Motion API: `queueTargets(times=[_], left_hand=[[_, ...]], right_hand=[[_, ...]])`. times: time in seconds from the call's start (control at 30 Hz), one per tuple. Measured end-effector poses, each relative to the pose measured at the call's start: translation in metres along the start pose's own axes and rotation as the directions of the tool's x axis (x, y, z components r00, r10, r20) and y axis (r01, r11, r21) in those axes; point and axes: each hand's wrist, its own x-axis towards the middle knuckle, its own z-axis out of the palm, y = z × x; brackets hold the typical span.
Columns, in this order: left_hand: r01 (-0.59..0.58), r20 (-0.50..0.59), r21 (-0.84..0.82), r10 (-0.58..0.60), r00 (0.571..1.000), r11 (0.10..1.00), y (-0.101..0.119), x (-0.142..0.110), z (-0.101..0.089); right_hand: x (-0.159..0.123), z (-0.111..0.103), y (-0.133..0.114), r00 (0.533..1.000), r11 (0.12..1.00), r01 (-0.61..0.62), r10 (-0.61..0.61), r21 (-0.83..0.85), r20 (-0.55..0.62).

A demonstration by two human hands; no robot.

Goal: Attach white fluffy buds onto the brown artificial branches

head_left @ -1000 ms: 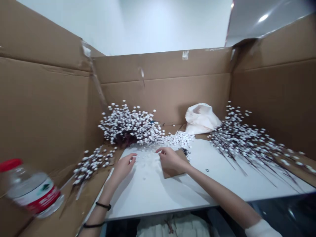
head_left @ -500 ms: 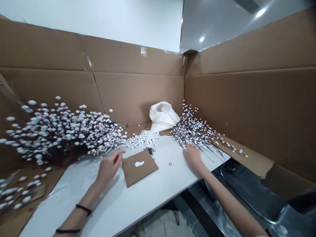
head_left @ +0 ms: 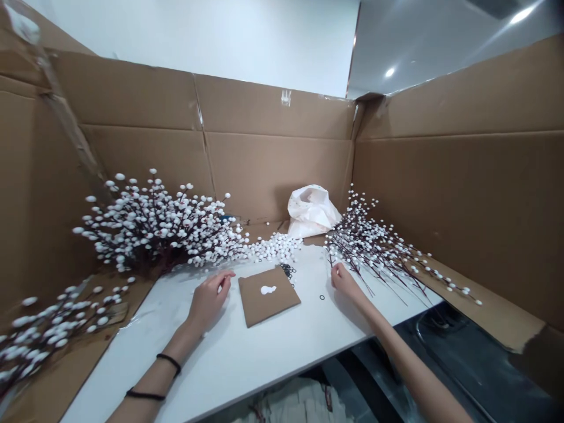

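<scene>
At right, the right hand (head_left: 346,282) has closed, seemingly securing a stem (head_left: 331,257); the left hand (head_left: 210,298) is half-curled, empty.

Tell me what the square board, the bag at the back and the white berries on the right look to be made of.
Square board: probably matte cardboard, by its plain brown face and straight edges.
Bag: thin white plastic or paper; soft crumpled folds leave that open.
White berries: perhaps foam or plastic; round, evenly white, too small to settle.
</scene>
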Motion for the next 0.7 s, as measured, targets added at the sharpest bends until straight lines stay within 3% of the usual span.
queueTargets(times=[0.1, 0.2, 0.27, 0.3, 0.4, 0.53, 0.7], left_hand=[[-0.025, 0.023, -0.009, 0.026, 0.999, 1.0, -0.002, -0.001, 0.003], [-0.023, 0.044, -0.004, 0.023, 0.999, 1.0, -0.004, -0.002, 0.004], [-0.036, 0.051, 0.005, 0.036, 0.998, 0.999, -0.005, -0.002, 0.005], [-0.045, 0.057, 0.011, 0.044, 0.997, 0.999, -0.005, -0.002, 0.006], [-0.055, 0.083, 0.03, 0.053, 0.995, 0.998, -0.006, -0.003, 0.008], [-0.064, 0.101, 0.062, 0.058, 0.993, 0.996, -0.007, -0.004, 0.01], [-0.07, 0.12, 0.077, 0.061, 0.991, 0.995, -0.005, -0.004, 0.011]], right_hand=[[-0.02, 0.004, -0.007, 0.997, 0.907, -0.057, 0.03, 0.418, 0.07], [-0.021, -0.007, -0.005, 0.996, 0.847, -0.084, 0.057, 0.526, 0.068], [-0.01, -0.018, 0.002, 0.995, 0.929, -0.098, 0.087, 0.358, 0.046], [-0.002, -0.022, 0.006, 0.993, 0.975, -0.11, 0.117, 0.195, -0.027], [0.019, -0.031, 0.018, 0.972, 0.983, -0.138, 0.11, -0.122, -0.207], [0.022, -0.033, 0.027, 0.972, 0.966, -0.131, 0.081, -0.221, -0.222], [-0.008, -0.028, 0.033, 0.995, 0.978, -0.027, 0.006, -0.204, -0.104]])
